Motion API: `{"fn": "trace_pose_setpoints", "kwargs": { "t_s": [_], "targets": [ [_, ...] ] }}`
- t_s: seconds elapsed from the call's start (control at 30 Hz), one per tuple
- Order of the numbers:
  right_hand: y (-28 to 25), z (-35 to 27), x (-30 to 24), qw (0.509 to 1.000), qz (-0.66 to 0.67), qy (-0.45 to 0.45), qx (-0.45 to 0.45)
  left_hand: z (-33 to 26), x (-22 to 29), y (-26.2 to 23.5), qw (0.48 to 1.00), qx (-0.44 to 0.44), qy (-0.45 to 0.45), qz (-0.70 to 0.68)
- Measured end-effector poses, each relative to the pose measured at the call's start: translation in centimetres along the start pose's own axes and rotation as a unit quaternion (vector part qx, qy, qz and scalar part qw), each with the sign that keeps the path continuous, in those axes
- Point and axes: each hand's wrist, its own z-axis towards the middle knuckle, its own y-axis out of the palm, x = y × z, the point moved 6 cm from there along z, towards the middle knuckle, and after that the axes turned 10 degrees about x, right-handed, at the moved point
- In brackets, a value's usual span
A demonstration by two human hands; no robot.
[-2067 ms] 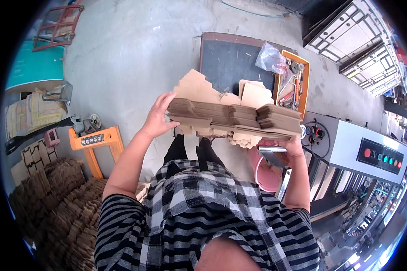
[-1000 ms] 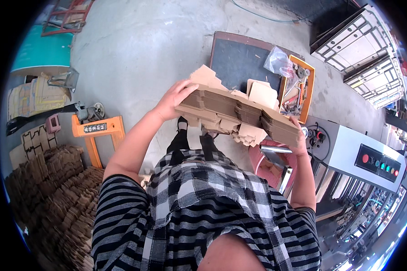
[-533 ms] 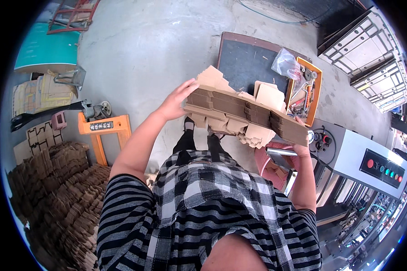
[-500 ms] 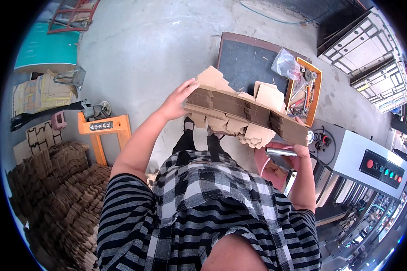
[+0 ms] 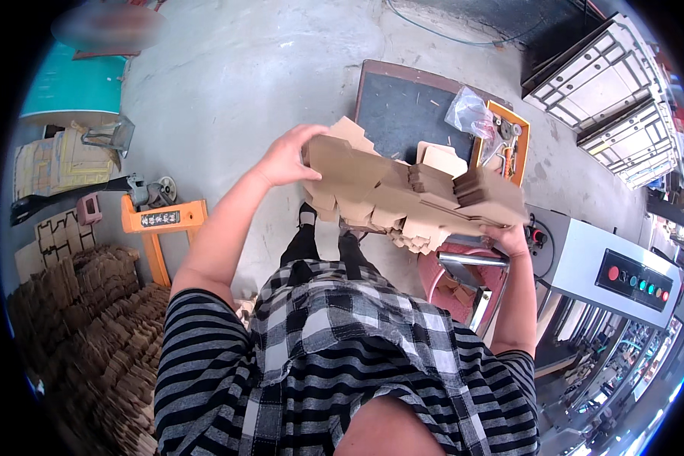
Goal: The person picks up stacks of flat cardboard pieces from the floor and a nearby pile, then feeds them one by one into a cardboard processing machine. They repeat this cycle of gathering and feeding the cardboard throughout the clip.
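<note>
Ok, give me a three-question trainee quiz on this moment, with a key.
1. True or false: the left hand holds the cardboard stack while the right hand hangs free.
2. What lies in the yellow-orange tray? A) glass bottles B) hand tools C) folded cloths
3. What colour is the bin near the right hand?

Key:
1. False; the right hand supports the stack's other end.
2. B
3. Pink
</note>
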Motion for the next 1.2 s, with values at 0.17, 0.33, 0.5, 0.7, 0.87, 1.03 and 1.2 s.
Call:
{"fn": "trace_pose_setpoints", "kwargs": {
  "t_s": [0.17, 0.33, 0.5, 0.7, 0.87, 1.03, 1.2],
  "targets": [
    [1.1, 3.4, 2.0, 0.988, 0.103, 0.118, -0.001, -0.8, -6.0, 3.1, 0.937, -0.021, -0.218, -0.273],
    [5.0, 5.9, 10.6, 0.986, -0.058, 0.137, 0.081, -3.5, -11.2, 10.0, 0.862, 0.029, -0.391, -0.321],
    [8.7, 3.6, -2.6, 0.864, -0.379, -0.193, 0.269, -4.5, -12.4, 9.7, 0.873, 0.052, -0.366, -0.318],
    [24.8, 8.8, -9.1, 0.978, -0.143, -0.121, 0.094, -4.5, -11.3, 9.6, 0.855, 0.068, -0.347, -0.380],
    [28.9, 12.9, -8.7, 0.997, -0.053, 0.009, -0.058, -5.4, -13.0, 9.9, 0.776, 0.110, -0.412, -0.465],
    [24.7, 11.3, -12.7, 0.989, 0.056, 0.045, -0.130, -6.4, -13.5, 10.3, 0.720, 0.146, -0.389, -0.556],
    [15.5, 6.3, -19.3, 0.999, 0.034, -0.017, -0.012, -6.3, -13.5, 10.7, 0.763, 0.155, -0.323, -0.538]
  ]
}}
